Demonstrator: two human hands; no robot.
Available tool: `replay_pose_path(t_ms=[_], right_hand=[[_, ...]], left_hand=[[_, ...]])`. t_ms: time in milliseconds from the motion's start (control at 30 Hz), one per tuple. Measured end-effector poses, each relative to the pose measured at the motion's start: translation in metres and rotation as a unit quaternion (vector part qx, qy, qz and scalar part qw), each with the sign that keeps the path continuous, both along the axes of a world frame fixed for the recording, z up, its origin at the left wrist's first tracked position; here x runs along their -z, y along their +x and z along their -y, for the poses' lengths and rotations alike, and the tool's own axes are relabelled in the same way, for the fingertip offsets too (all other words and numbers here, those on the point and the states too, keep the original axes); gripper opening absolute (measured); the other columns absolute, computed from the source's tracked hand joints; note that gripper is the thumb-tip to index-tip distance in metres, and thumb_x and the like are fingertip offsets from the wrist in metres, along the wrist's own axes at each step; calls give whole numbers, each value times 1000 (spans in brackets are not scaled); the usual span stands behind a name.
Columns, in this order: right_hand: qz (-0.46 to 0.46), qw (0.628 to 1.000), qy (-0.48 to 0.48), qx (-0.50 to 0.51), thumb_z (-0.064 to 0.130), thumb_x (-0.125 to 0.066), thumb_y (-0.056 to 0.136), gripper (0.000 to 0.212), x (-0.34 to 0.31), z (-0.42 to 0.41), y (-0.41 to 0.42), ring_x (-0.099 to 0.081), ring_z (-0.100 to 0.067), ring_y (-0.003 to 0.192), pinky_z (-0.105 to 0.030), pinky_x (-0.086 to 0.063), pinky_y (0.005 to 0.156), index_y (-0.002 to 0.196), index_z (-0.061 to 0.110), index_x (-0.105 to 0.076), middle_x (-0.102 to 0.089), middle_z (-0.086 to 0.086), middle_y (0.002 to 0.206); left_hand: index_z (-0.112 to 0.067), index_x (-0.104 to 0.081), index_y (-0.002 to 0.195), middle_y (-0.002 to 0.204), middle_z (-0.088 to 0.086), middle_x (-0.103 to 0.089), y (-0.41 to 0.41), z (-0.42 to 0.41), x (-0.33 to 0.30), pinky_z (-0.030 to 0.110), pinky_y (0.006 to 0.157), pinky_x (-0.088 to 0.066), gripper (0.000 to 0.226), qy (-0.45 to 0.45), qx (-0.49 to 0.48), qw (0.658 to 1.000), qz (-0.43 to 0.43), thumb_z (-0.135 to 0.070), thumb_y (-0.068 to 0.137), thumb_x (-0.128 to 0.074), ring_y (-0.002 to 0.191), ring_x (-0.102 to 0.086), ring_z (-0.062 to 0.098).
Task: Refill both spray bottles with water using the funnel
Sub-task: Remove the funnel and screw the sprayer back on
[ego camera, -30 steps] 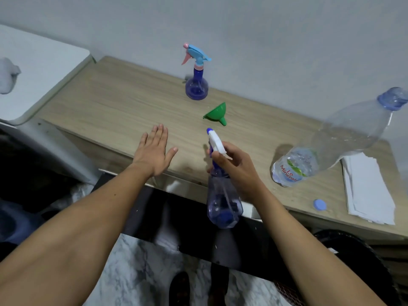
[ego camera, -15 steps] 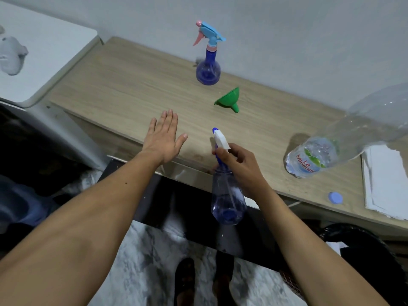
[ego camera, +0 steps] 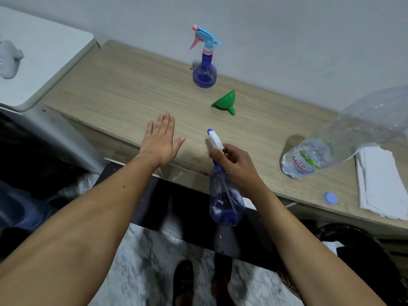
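My right hand (ego camera: 234, 165) grips the neck of a clear blue spray bottle (ego camera: 225, 199) with a white trigger head, holding it in the air just off the table's front edge. My left hand (ego camera: 160, 140) lies flat and open on the wooden table (ego camera: 123, 96). A second spray bottle (ego camera: 204, 71) with a light-blue and pink head stands upright near the wall. A green funnel (ego camera: 225, 102) lies on its side between the two spray bottles. A large clear water bottle (ego camera: 331, 149), uncapped, stands at the right, holding a little water.
A blue bottle cap (ego camera: 330, 198) lies near the table's front edge. A stack of white paper napkins (ego camera: 382, 182) sits at the far right. A white appliance (ego camera: 37, 62) adjoins the table on the left. A dark basket (ego camera: 364, 250) stands below right.
The view has shifted a little. My right hand still holds the spray bottle at the table's edge, and my left hand stays flat on the table.
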State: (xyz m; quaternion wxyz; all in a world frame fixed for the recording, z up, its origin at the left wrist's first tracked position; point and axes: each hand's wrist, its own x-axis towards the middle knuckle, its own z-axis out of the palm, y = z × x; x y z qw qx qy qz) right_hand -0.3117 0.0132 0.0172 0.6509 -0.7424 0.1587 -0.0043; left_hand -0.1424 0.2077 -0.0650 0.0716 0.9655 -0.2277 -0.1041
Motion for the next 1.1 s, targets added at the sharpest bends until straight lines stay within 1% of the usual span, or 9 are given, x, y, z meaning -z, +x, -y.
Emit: replay_pose_path(t_ms=[100, 233, 333, 500, 700, 800, 900, 1000, 1100], right_hand=[[-9, 1000, 14, 3, 54, -69, 89, 49, -2, 0, 1, -56, -11, 74, -27, -43, 73, 101, 7, -75, -67, 1, 82], [-8, 1000, -5, -15, 33, -74, 98, 17, -1, 3, 2, -57, -3, 70, -23, -44, 73, 94, 17, -75, -65, 16, 73], [-5, 1000, -6, -10, 31, -75, 98, 15, 1, 3, 2, -60, -7, 73, -26, -46, 75, 93, 17, -77, -68, 10, 76], [5, 1000, 9, -5, 48, -67, 97, 50, -2, 6, -4, -47, -11, 71, -24, -37, 65, 93, -2, -70, -55, -2, 76], [27, 997, 66, 19, 22, -72, 100, 17, -17, 17, -5, -65, -15, 85, -31, -51, 79, 109, 8, -76, -72, -7, 92], [56, 997, 59, 9, 19, -71, 101, 20, -25, 23, -3, -61, -21, 84, -37, -50, 78, 108, 1, -74, -70, -16, 91], [69, 995, 60, 29, 31, -72, 92, 27, -33, 27, 3, -60, -21, 86, -35, -48, 79, 106, 8, -75, -69, -30, 94], [68, 995, 64, 46, 19, -69, 100, 11, -45, 33, 10, -66, -17, 93, -34, -51, 87, 109, 20, -75, -75, -27, 106], [84, 994, 49, 50, 11, -66, 103, 16, -54, 39, 17, -70, -16, 98, -35, -54, 94, 112, 22, -74, -77, -22, 112]], left_hand=[[-12, 3, 170, 179, 6, 11, 0, 1, -1, 44, 131, 9, 79, 0, -1, 1000, 0, -58, 111, -21, 165, 12, 21], [-12, 4, 170, 179, 6, 11, -1, 1, -2, 44, 131, 9, 79, 6, -1, 1000, 0, -58, 111, -19, 165, 13, 21], [-11, 4, 170, 179, 6, 12, -1, 0, -2, 44, 131, 9, 79, 4, 1, 1000, -1, -58, 111, -19, 165, 13, 21], [-11, 3, 170, 179, 7, 11, -2, 0, -1, 45, 132, 8, 79, 9, 5, 1000, -2, -58, 111, -19, 165, 13, 22], [-8, 1, 170, 179, 11, 9, -5, 2, -1, 46, 132, 8, 80, 2, 3, 1000, -6, -57, 111, -21, 165, 13, 25], [-4, -12, 169, 178, 18, 1, -15, 6, -2, 46, 132, 6, 86, -74, 9, 997, -28, -63, 108, -24, 165, 7, 30], [-11, -37, 164, 175, 13, -24, -32, 10, -13, 43, 133, -2, 109, -263, 7, 956, -129, -88, 90, -18, 165, -11, 24], [-14, -46, 159, 162, 5, -51, -53, 20, -20, 45, 129, -32, 116, -375, 40, 897, -232, -97, 79, -49, 153, -43, 17], [-10, -47, 157, 154, 3, -59, -68, 36, -27, 48, 121, -45, 109, -410, 84, 877, -235, -65, 73, -91, 144, -55, 13]])
